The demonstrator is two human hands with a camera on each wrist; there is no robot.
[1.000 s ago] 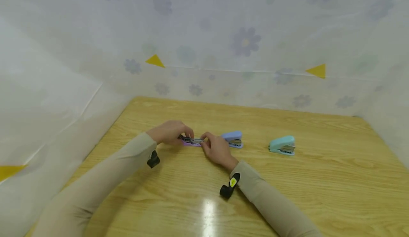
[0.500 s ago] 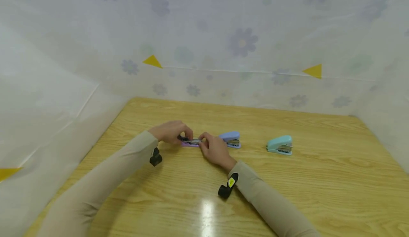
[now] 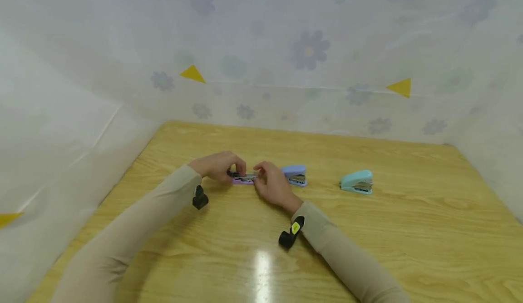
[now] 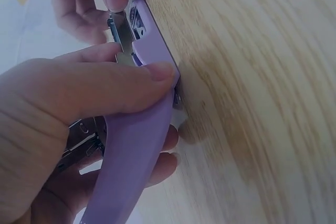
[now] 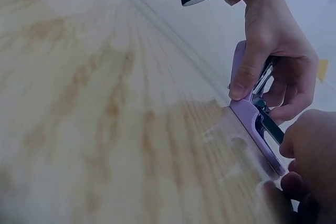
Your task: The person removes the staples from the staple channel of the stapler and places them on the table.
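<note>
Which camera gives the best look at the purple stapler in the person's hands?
The left wrist view: the purple stapler fills it. The right wrist view shows its edge; the head view shows a sliver between both hands.

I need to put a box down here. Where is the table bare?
Bare: the near table between the sleeves, the right side past the teal stapler, and the strip behind the staplers. Crowded: the middle, where the left hand and right hand hold the purple stapler beside the blue stapler.
</note>
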